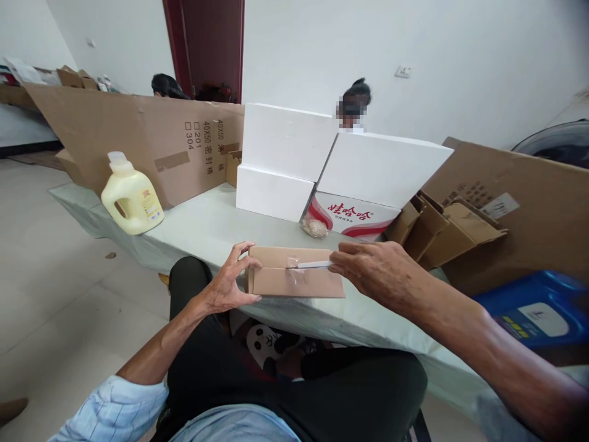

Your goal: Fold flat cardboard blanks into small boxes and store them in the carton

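Observation:
A small brown cardboard box lies at the near edge of the table, its top seam running left to right. Clear tape crosses that seam near the middle. My left hand grips the box's left end, thumb below and fingers above. In my closed right hand is a slim white tool, pointing left along the seam, with its tip at the tape. Whether the tip is in the seam or only on it, I cannot tell. The tool's other end is hidden in my fingers.
White boxes are stacked behind, above a red-and-white carton. A clear plastic bundle lies before them. A yellow jug stands left, a blue container right. Cardboard panels flank the table. Two people are partly visible behind.

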`<state>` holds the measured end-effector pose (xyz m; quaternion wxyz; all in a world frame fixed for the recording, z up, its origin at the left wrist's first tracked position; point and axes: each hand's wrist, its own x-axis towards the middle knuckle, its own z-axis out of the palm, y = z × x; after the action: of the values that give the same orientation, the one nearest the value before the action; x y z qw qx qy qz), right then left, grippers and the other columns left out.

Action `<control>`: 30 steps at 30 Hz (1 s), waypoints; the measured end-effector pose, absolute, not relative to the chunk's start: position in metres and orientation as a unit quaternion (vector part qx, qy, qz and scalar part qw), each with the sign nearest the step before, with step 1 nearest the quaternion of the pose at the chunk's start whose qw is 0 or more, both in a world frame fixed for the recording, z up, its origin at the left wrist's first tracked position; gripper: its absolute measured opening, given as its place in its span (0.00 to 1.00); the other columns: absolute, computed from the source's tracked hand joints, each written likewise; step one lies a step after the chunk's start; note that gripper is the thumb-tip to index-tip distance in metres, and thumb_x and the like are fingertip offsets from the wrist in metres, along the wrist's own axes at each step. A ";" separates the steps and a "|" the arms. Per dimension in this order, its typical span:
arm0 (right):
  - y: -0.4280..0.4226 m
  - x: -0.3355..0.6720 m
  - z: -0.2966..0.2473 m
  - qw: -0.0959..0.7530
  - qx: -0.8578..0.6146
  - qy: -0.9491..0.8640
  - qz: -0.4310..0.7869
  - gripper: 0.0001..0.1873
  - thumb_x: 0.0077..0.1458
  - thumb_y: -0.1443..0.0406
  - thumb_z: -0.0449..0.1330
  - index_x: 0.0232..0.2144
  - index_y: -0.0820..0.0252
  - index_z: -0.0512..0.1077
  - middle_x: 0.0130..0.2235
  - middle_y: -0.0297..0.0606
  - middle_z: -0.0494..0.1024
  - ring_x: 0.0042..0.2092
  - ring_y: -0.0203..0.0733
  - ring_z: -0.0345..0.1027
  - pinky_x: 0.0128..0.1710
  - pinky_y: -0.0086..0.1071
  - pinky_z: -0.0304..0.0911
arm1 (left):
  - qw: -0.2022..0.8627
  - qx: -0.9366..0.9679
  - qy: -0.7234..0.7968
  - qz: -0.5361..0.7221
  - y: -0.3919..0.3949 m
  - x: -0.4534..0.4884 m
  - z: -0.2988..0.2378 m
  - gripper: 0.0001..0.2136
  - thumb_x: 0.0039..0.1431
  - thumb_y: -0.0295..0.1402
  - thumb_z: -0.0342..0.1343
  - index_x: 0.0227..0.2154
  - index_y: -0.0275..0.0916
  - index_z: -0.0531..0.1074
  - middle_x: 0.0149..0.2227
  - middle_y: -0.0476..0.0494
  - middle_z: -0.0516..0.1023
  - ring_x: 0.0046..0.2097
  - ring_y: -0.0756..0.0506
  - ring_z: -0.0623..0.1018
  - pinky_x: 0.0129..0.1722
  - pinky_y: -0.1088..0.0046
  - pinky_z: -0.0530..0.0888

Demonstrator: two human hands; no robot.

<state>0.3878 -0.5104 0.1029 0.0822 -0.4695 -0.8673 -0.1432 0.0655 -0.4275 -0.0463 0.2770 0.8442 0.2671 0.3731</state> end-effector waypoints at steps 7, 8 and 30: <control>-0.538 0.462 0.077 0.222 -0.520 -0.820 -0.092 0.23 0.76 0.46 0.52 0.41 0.51 0.78 0.38 0.39 0.80 0.37 0.46 0.73 0.35 0.38 0.61 | 0.286 0.832 0.275 0.388 -0.421 0.061 -0.053 0.29 0.48 0.28 0.75 0.53 0.44 0.71 0.71 0.33 0.56 0.75 0.29 0.62 0.70 0.46 0.70; -0.540 0.474 0.060 0.260 -0.541 -0.795 -0.087 0.21 0.76 0.47 0.53 0.43 0.51 0.78 0.38 0.39 0.79 0.37 0.47 0.73 0.36 0.38 0.63 | 0.287 0.830 0.276 0.390 -0.421 0.061 -0.053 0.30 0.48 0.28 0.75 0.54 0.44 0.71 0.71 0.33 0.55 0.75 0.29 0.61 0.71 0.46 0.69; -0.500 0.403 0.005 0.405 -0.485 -0.760 -0.154 0.16 0.71 0.56 0.63 0.56 0.52 0.75 0.54 0.48 0.78 0.57 0.59 0.71 0.59 0.58 0.67 | 0.209 0.880 0.261 0.337 -0.423 0.061 -0.035 0.41 0.50 0.29 0.74 0.66 0.48 0.63 0.72 0.32 0.57 0.75 0.28 0.62 0.72 0.43 0.67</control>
<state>0.4035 -0.4996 0.0055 0.4050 -0.4850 -0.7596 -0.1541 0.0605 -0.4227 -0.0352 0.2085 0.8802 0.2614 0.3369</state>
